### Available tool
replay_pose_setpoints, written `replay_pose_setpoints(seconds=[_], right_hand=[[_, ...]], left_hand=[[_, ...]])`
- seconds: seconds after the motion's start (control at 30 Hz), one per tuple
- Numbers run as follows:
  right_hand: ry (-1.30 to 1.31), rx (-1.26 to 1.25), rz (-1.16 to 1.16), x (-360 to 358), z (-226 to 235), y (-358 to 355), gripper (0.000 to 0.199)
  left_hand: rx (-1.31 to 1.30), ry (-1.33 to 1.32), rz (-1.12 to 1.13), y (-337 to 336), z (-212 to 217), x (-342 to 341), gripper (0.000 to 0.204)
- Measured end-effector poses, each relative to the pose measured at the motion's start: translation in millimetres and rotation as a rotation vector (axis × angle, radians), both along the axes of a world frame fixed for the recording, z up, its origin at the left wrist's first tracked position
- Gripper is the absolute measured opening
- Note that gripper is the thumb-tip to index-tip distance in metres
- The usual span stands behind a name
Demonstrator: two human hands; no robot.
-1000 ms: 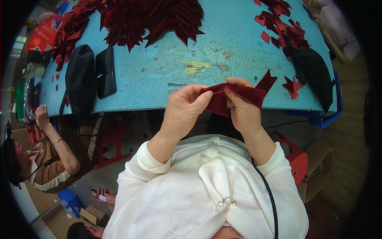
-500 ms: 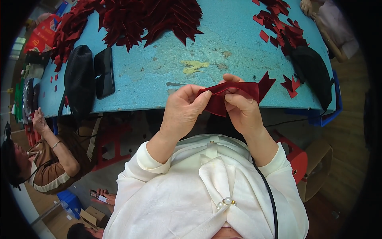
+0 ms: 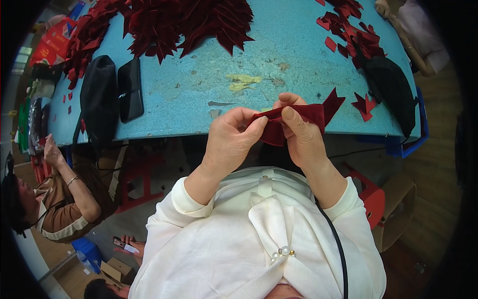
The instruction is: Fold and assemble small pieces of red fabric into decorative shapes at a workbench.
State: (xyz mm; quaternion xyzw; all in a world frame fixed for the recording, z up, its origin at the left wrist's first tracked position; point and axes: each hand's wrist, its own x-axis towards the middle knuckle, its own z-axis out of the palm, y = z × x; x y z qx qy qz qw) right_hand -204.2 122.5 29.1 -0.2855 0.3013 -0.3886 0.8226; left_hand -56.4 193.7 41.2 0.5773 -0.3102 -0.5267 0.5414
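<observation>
Just off the near edge of the blue table, my two hands hold a dark red velvet ribbon [image 3: 313,113] between them. My left hand [image 3: 231,137] pinches its left end between thumb and forefinger. My right hand [image 3: 303,134] grips the middle, thumb in front and fingers partly hidden behind the cloth. The ribbon's notched, V-cut tail sticks out to the right past my right hand, and a fold of it hangs down between the hands.
On the blue table [image 3: 189,89] lie a big pile of red ribbons [image 3: 214,25], red scraps [image 3: 343,30], a black phone [image 3: 130,89] and two black pouches [image 3: 98,99] [image 3: 391,89]. A person in brown [image 3: 74,199] sits at left; red stools [image 3: 368,199] stand below.
My right thumb has lifted and shifted left and upward along the ribbon. My left hand keeps its pinch, barely moved.
</observation>
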Motion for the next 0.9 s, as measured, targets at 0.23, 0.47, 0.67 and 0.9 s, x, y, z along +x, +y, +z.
replay_pose_setpoints(seconds=[0.23,0.47,0.67,0.9], right_hand=[[0.1,0.003,0.0,1,3,3,0.034],[0.144,-0.022,-0.007,0,3,1,0.023],[0.22,-0.216,-0.043,3,-4,5,0.019],[0.259,-0.289,-0.038,3,-3,4,0.017]], left_hand=[[-0.033,-0.033,0.027,1,-4,-1,0.015],[0.02,0.19,-0.039,3,-3,7,0.02],[0.044,0.39,-0.011,2,-5,4,0.017],[0.057,0.477,-0.028,4,-7,1,0.019]])
